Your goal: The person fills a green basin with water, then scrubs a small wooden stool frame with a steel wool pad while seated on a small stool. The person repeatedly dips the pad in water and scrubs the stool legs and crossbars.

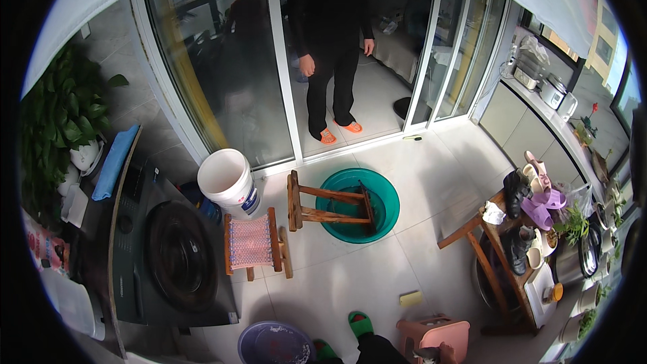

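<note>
My right hand (447,353) is at the bottom edge, partly cut off. It lies against a pink plastic step stool (442,336), with a small grey thing (427,354), perhaps a cloth, right beside its fingers. Whether the fingers grip either one is unclear. My left hand is out of view. Ahead on the floor, a green plastic basin (389,212) holds water and one end of a wooden stool frame (323,193); the other end juts over the left rim. A purple basin (275,346) stands by my green slippers (360,324).
A person (328,35) in black stands at the sliding glass door (278,60). A white bucket (225,177), a woven-seat stool (250,240) and a washing machine (177,258) are at left. At right, a wooden rack (498,242) carries shoes. A yellow block (411,298) lies midfloor.
</note>
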